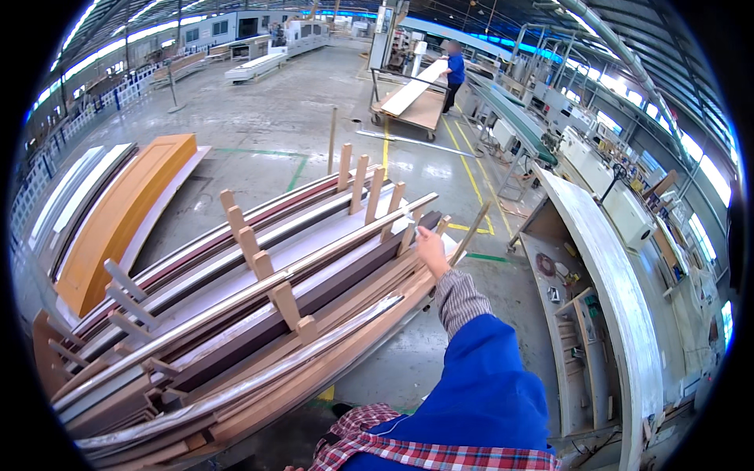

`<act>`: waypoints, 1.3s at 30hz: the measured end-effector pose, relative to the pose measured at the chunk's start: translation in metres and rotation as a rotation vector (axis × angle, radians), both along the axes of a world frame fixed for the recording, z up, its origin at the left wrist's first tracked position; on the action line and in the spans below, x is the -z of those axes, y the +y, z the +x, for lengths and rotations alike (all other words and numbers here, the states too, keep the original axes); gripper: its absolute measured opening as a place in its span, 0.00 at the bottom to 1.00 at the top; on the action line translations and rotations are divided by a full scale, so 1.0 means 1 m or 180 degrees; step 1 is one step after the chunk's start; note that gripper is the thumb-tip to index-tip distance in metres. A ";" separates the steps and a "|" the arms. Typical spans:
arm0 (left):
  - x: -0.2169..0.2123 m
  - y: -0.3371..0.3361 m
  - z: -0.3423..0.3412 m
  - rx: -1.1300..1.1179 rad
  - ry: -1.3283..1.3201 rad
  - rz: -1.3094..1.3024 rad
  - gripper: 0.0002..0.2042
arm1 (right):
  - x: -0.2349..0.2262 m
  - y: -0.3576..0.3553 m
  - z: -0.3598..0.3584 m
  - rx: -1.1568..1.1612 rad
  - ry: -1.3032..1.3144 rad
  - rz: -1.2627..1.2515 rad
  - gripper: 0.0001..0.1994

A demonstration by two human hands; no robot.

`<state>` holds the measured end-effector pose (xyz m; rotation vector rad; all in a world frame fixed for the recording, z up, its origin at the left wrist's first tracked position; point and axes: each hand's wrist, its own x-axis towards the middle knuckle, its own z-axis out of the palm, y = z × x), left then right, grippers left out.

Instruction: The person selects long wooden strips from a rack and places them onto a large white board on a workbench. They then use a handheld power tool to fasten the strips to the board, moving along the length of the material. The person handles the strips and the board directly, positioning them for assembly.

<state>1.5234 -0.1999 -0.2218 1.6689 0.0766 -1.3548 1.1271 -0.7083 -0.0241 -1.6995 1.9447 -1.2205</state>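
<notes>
My right hand (pixel 431 251), at the end of a blue sleeve with a striped cuff, reaches over the far right end of a rack of long boards. Its fingers are curled beside a small whitish piece, close to the rack's wooden posts (pixel 396 202). What lies between them is too small to make out. Below it run a dark brown board (pixel 314 297) and a long pale strip (pixel 345 240) lying across the stack. Of my left hand (pixel 294 469) only a sliver shows at the lower edge; its fingers are hidden.
On the left, an orange-brown panel (pixel 129 212) rests on a stack beside white boards. To the right stands a long workbench (pixel 605 290) with shelves beneath. Farther off, a person (pixel 454 69) in blue handles a white board (pixel 415 88) on a wheeled cart (pixel 416 110).
</notes>
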 end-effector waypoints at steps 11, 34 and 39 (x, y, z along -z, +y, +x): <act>-0.029 -0.134 -0.025 0.0310 -0.0070 0.0269 0.15 | 0.022 -0.113 -0.104 0.0884 0.0976 0.0769 0.17; -0.030 -0.135 -0.016 0.0567 -0.0013 0.0269 0.13 | 0.026 -0.083 -0.067 -0.0312 0.0649 0.0719 0.15; -0.029 -0.118 -0.007 0.0603 -0.0004 0.0218 0.13 | 0.035 -0.071 -0.059 -0.0364 0.0498 0.0618 0.15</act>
